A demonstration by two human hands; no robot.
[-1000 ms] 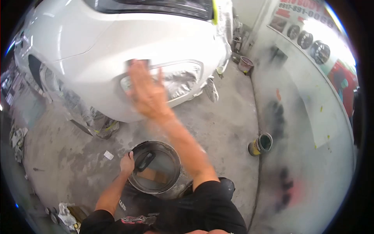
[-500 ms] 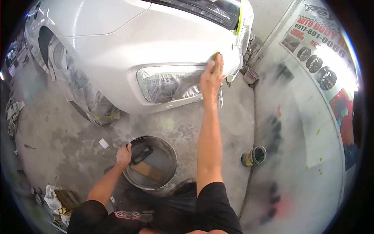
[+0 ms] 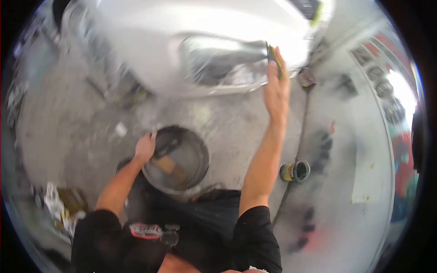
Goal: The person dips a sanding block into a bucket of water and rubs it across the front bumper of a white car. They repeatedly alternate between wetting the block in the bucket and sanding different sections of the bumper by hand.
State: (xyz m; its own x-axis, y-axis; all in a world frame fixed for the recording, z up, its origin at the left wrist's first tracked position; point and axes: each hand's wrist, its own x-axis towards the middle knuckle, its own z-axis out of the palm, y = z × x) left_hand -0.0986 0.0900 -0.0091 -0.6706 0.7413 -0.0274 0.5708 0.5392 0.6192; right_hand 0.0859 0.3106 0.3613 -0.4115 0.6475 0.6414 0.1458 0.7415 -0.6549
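The right hand [image 3: 276,88] presses a sanding pad [image 3: 272,57] to the white bumper [image 3: 205,27]; the left hand [image 3: 145,148] grips the bucket [image 3: 200,159] rim.

glossy white car bumper [image 3: 218,27], rough concrete floor [image 3: 236,123].

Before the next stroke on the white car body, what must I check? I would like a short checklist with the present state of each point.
1. Right hand has the pad under its fingers: ok.
2. Pad lies flat on the white panel: cannot tell, the picture is blurred.
3. Masking paper covers the recess beside the pad: ok.
4. Left hand holds the rim of the bucket: ok.
5. Small can stands apart from the right arm, on the floor: ok.
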